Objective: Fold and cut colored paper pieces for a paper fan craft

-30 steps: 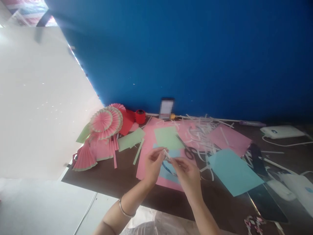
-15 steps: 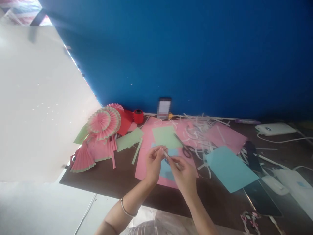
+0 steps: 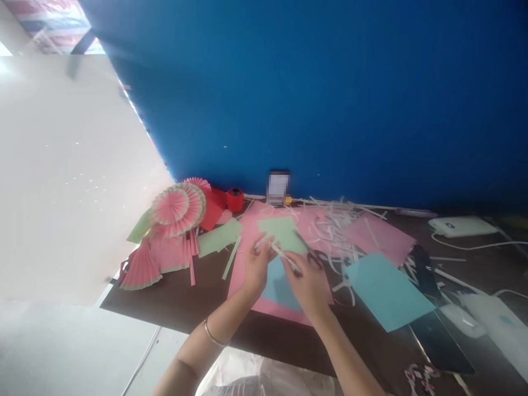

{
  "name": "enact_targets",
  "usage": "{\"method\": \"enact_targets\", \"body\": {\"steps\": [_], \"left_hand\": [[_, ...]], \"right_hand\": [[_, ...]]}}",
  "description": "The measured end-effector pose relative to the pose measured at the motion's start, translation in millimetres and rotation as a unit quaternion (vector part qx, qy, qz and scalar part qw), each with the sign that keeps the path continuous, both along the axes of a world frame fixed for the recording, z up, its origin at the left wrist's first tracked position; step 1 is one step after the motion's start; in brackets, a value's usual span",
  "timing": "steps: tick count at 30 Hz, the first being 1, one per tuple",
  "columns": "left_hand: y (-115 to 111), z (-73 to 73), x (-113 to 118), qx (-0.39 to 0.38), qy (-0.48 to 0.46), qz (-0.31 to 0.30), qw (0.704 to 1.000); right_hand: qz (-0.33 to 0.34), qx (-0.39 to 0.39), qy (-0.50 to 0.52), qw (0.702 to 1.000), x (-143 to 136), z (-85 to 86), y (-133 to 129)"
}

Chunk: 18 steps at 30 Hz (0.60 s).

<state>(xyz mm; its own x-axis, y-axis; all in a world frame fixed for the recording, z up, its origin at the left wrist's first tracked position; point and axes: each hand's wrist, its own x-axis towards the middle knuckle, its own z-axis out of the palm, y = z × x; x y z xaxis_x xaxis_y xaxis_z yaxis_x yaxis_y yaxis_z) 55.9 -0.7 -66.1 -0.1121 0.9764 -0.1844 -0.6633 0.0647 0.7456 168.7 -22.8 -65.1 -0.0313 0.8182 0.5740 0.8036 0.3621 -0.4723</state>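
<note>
My left hand and my right hand are raised over the middle of the table. Between their fingertips runs a thin white strip, pinched at both ends. Beneath them lie a blue sheet and a light green sheet on a large pink sheet. Dark-handled scissors rest just beyond my right hand, partly hidden by it.
Pleated pink and green paper fans stand at the left, near a red tape roll. White paper strips, a pink sheet, a turquoise sheet and a dark phone lie to the right.
The fingers of my left hand have spread a little and more of the white strip shows between my hands. The view has shifted slightly.
</note>
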Motion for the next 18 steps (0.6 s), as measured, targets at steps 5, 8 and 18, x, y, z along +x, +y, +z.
{"method": "enact_targets", "body": {"steps": [5, 8, 18], "left_hand": [[17, 3.5, 1, -0.002, -0.017, -0.001, 1.000], [22, 6.8, 1, 0.008, -0.017, 0.000, 1.000], [49, -1.3, 0, 0.014, -0.025, -0.006, 1.000]], "right_hand": [[0.050, 0.030, -0.047, 0.997, 4, 2.3, 12], [0.074, 0.045, -0.073, 0.994, 7, 1.2, 18], [0.075, 0.005, -0.196, 0.978, 16, -18.1, 51]]}}
